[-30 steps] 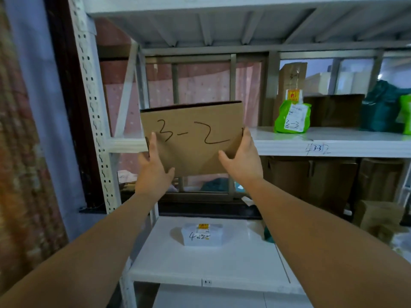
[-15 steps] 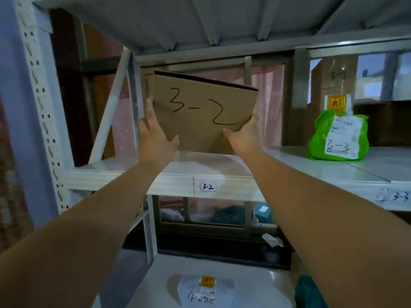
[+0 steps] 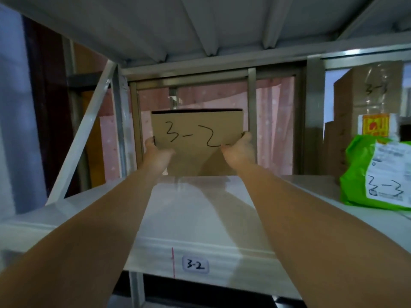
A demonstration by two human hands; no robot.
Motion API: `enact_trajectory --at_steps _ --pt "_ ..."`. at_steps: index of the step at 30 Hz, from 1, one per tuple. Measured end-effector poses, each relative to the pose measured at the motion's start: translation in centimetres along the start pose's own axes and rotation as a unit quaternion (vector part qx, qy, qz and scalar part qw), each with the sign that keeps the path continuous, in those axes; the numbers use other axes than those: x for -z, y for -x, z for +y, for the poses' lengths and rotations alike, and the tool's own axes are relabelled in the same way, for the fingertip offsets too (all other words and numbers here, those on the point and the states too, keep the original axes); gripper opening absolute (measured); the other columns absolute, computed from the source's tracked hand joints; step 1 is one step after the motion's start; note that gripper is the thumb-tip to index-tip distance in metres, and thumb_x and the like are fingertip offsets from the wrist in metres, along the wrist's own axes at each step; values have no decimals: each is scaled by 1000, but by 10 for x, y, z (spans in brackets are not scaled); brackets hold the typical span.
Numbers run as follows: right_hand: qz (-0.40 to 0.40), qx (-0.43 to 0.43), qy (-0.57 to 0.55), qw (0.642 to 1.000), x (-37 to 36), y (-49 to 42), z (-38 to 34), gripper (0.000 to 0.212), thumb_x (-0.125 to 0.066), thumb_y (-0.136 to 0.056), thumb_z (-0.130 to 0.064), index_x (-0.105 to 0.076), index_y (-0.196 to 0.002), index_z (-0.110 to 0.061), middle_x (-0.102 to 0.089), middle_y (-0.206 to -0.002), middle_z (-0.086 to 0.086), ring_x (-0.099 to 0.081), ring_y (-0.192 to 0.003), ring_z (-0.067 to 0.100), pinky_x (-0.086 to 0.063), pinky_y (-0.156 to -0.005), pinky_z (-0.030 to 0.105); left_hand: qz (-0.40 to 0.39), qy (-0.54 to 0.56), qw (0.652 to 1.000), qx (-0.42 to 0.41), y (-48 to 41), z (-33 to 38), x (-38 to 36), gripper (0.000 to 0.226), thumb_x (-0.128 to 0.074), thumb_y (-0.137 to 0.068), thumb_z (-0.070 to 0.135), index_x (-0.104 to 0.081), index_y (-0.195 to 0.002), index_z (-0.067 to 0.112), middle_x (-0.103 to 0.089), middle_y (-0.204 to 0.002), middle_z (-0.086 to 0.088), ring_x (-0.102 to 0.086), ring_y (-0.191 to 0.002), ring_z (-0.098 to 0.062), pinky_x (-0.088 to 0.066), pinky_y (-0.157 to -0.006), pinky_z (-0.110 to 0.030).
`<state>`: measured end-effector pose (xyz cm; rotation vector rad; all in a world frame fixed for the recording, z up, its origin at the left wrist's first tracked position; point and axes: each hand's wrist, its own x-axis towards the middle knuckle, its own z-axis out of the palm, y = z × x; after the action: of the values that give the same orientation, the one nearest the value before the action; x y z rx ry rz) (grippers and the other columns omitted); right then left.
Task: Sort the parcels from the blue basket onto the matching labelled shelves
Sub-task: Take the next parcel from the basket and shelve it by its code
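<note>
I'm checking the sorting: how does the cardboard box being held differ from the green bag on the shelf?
The cardboard box is brown, stiff and marked 3-2; the green bag is soft, with a white label marked 3-3. The left hand and right hand hold the box at the back; the bag lies untouched to the right. Both are on the same white shelf.

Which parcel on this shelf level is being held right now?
The brown cardboard parcel marked 3-2, upright at the back, gripped by the left hand and right hand. The green bag marked 3-3 sits untouched.
</note>
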<state>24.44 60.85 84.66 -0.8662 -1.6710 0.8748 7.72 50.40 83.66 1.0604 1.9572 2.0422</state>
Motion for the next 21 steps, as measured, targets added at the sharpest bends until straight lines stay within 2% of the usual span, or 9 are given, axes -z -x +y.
enact_trajectory --at_steps 2,4,6,8,10,13,15,17,21 --pt "-28 -40 0 999 -3 -10 11 58 -60 -88 -14 -26 -135 -10 -53 -122 13 -52 -90 25 -46 -78 32 -30 4 998 47 -9 -12 -5 76 -60 -85 4 -18 -148 17 -53 -126 -6 -55 -104 -25 -48 -81 -34" --pt "-43 -81 -8 996 -5 -15 19 61 -59 -90 -11 -23 -139 -9 -54 -121 13 -50 -89 23 -45 -78 31 -49 -7 996 77 -12 -23 -7 80 -59 -85 1 -15 -150 18 -50 -127 -4 -52 -110 -27 -45 -83 -33" --pt "-46 -98 1 994 -6 -19 23 63 -57 -91 -11 -19 -142 -8 -53 -125 15 -52 -93 25 -46 -80 33 -64 2 994 87 -16 -29 -6 85 -61 -84 0 -13 -150 24 -49 -133 -4 -49 -120 -29 -42 -95 -37" --pt "-53 -118 13 992 -6 -19 26 72 -56 -91 -13 -11 -148 -11 -49 -132 15 -54 -106 29 -48 -88 36 -77 6 993 89 -19 -33 -4 90 -61 -83 0 -11 -151 29 -48 -138 -4 -50 -121 -29 -42 -101 -41" --pt "-63 -125 30 990 -5 -16 29 77 -53 -92 -11 -4 -151 -17 -47 -136 15 -53 -114 31 -46 -93 38 -89 -24 992 89 -16 -35 -3 95 -62 -82 2 -4 -152 32 -43 -144 -4 -49 -122 -29 -41 -101 -41" --pt "-75 -121 50 989 -3 -9 28 76 -53 -91 -10 -7 -151 -16 -48 -133 16 -53 -112 31 -45 -85 35 -93 -85 988 87 -12 -36 1 103 -67 -81 9 4 -151 37 -29 -153 -6 -47 -123 -30 -43 -96 -39" --pt "-89 -116 73 987 -2 -5 27 66 -57 -90 -14 -21 -146 -11 -52 -127 16 -57 -107 31 -51 -88 37 -72 -120 987 85 -10 -36 5 98 -67 -80 12 -4 -151 37 -35 -148 -10 -52 -112 -28 -46 -85 -35" --pt "-102 -112 92 984 -1 0 25 59 -57 -88 -16 -29 -140 -10 -55 -122 16 -59 -104 31 -54 -89 42 -54 -121 988 85 -7 -36 8 87 -64 -83 9 -14 -151 28 -45 -139 -13 -52 -103 -24 -44 -79 -33" --pt "-124 -105 104 981 1 5 23 57 -54 -91 -14 -28 -141 -9 -52 -125 16 -57 -106 30 -52 -88 39 -72 -133 984 94 -3 -37 9 78 -65 -83 10 -23 -147 21 -50 -134 -10 -51 -106 -24 -44 -88 -37"
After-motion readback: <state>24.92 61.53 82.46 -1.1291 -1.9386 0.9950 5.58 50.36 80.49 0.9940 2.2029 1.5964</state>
